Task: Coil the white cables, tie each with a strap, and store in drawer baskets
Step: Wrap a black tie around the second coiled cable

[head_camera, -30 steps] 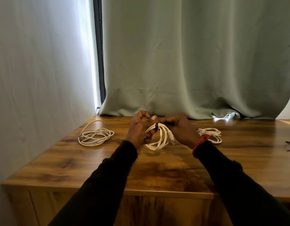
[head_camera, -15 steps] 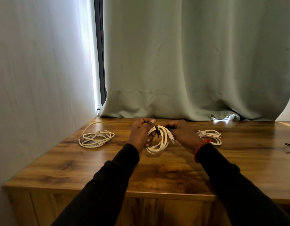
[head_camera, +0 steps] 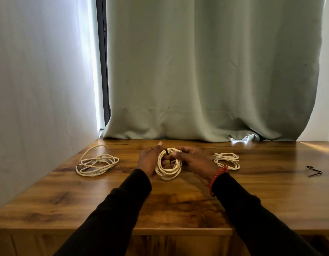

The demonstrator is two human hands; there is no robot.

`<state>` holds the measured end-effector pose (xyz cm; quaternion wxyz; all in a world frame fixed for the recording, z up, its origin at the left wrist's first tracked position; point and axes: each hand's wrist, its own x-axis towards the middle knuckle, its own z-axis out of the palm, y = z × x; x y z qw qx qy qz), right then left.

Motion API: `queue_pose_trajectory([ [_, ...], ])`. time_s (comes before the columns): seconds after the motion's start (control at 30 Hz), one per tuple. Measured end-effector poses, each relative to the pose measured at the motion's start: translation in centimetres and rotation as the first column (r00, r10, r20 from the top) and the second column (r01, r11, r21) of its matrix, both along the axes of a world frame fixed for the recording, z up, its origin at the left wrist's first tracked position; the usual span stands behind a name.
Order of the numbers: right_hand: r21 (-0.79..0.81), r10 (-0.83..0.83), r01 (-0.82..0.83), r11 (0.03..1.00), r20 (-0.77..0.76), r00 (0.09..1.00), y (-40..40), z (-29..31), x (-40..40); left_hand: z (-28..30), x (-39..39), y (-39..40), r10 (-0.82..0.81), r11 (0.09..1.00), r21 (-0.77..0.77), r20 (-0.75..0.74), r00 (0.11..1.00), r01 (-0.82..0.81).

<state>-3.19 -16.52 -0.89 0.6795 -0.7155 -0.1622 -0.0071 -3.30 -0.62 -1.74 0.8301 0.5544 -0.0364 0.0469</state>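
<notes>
A coiled white cable (head_camera: 168,169) is held upright just above the wooden tabletop (head_camera: 178,202), at its middle. A thin black strap (head_camera: 167,152) wraps the top of the coil. My left hand (head_camera: 149,160) grips the coil's left side, its thumb raised. My right hand (head_camera: 194,160) pinches the coil's top right, beside the strap. A loose white cable (head_camera: 97,161) lies to the left. A smaller coiled white cable (head_camera: 227,160) lies to the right, behind my right wrist.
A spare black strap (head_camera: 314,171) lies near the tabletop's right edge. A pale green curtain (head_camera: 206,71) hangs along the back edge, and a white wall (head_camera: 39,80) bounds the left side. Cabinet fronts (head_camera: 178,244) show below the front edge.
The coil has turned from a slanted, drooping bundle into a rounder upright ring facing me. Both hands dropped slightly toward the tabletop and stayed on it.
</notes>
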Motion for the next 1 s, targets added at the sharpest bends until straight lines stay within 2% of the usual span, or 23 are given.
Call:
queue_pose_trajectory([
  [0.1,0.021,-0.201,0.201,0.979,0.024,0.979,-0.1,0.1,0.8,0.7,-0.2,0.1,0.05,0.99,0.136,-0.032,0.998,-0.045],
  [0.2,-0.009,-0.323,0.323,0.946,0.035,0.946,-0.4,0.5,1.6,1.2,0.1,-0.2,0.015,0.97,0.244,-0.07,0.997,0.003],
  [0.37,-0.073,-0.454,0.457,0.887,0.043,0.89,-1.3,0.9,3.5,1.4,2.3,-1.3,-0.019,0.952,0.303,-0.057,0.998,0.036],
  [0.47,-0.203,-0.501,0.512,0.835,0.106,0.859,-1.7,0.5,4.7,1.2,4.2,-2.4,0.023,0.922,0.387,-0.051,0.998,-0.001],
  [0.6,-0.502,-0.489,0.505,0.702,0.175,0.854,-1.7,0.4,5.5,0.4,6.6,-3.7,0.038,0.87,0.493,-0.07,0.997,0.001],
  [0.73,-0.643,-0.437,0.45,0.619,0.194,0.878,-1.8,-0.7,6.5,-0.6,8.5,-4.3,0.016,0.681,0.732,0.035,0.999,-0.037],
  [0.83,-0.675,-0.437,0.44,0.592,0.19,0.879,-1.8,-1.5,7.2,-0.8,9.0,-5.0,-0.021,0.428,0.898,0.12,0.993,-0.1],
  [0.93,-0.683,-0.446,0.494,0.538,0.267,0.854,-1.7,-1.8,7.5,-1.4,9.3,-5.3,-0.009,0.227,0.969,0.101,0.995,-0.096],
  [1.0,-0.707,-0.42,0.489,0.511,0.291,0.86,-1.5,-2.0,7.6,-1.7,9.5,-5.2,-0.025,0.164,0.984,0.08,0.996,-0.075],
])
